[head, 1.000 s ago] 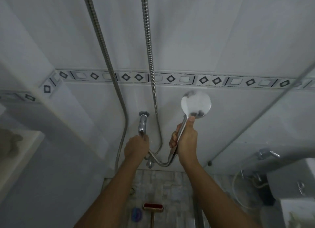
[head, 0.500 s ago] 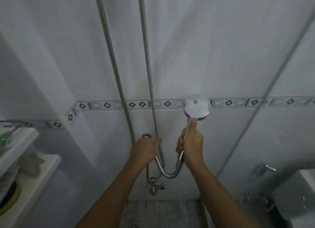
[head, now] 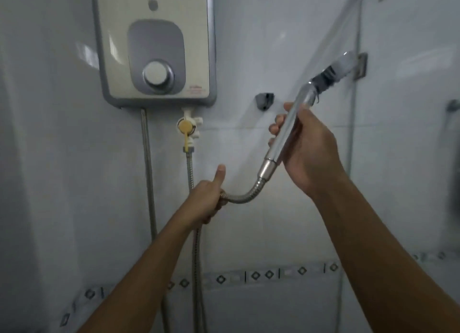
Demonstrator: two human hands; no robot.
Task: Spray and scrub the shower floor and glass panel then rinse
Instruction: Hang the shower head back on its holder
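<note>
At centre right, a smooth chrome shower handset is gripped by its tubular handle in the right hand, head tilted toward the upper right. Its ribbed metal hose is clenched in the left hand, thumb raised, below a boxy cream water heater mounted at upper left.

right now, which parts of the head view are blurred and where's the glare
Head view: the shower head is motion-smeared; the right hand gripping it and left hand on the hose look fairly sharp; soft glare streaks the water heater.
</note>
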